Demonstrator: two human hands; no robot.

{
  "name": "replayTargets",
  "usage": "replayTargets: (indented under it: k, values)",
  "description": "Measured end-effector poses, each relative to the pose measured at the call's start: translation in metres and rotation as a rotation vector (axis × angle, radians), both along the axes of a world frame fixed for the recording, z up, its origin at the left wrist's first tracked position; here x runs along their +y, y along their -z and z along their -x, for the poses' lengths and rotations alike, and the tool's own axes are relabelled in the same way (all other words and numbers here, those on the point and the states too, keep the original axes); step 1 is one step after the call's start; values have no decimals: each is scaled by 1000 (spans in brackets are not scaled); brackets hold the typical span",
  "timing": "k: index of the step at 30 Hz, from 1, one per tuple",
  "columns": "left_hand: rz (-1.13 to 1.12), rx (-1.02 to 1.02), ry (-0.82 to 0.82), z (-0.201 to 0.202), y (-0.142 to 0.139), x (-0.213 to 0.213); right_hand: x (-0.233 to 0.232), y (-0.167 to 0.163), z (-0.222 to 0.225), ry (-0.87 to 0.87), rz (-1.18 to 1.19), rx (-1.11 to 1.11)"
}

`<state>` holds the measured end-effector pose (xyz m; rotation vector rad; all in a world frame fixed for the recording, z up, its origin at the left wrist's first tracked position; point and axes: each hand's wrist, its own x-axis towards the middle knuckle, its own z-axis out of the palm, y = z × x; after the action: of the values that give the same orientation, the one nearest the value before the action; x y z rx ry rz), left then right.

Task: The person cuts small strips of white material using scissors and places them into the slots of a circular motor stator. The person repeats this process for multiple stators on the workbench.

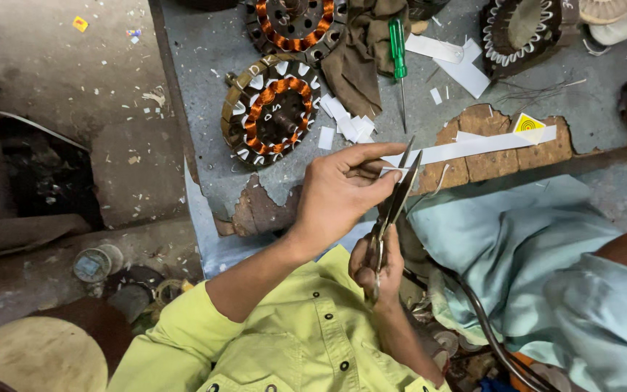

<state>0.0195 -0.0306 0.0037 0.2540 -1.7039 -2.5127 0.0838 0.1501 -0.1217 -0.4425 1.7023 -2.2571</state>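
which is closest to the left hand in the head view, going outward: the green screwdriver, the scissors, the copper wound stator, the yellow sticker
1. scissors, touching the left hand on its right side
2. copper wound stator, above it and to the left
3. green screwdriver, straight above
4. yellow sticker, far to the right on the white paper strip

Tight quarters at the bench edge. Straight ahead of the left hand [339, 192], a copper-wound stator [270, 112] and a heap of white paper offcuts [346, 125] blocking the way forward. Just beyond, a green screwdriver [398, 62] lying beside a brown rag [357, 51]. To the right, a long paper strip [473, 147] stretched across the cracked bench edge [502, 160]. Open grey surface between stator and bench's left rim. Right side hemmed by pale blue cloth [517, 239].
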Motion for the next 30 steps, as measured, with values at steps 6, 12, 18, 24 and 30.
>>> replayTargets:
  k: [6,12,18,24,30]
  values:
    - [24,-20,6,-1,-2,-4,5,17,-5,73,-39,-158]
    - [-41,-5,20,-2,6,-3,6,10,-4,45,-138,-137]
    - [-125,36,42,-5,13,-5,13,1,0,73,-116,-219]
    - [48,-22,107,-12,16,-26,38,-75,82,276,-714,220]
    - [-28,-59,154,-27,21,-33,8,-156,147,376,-1347,299]
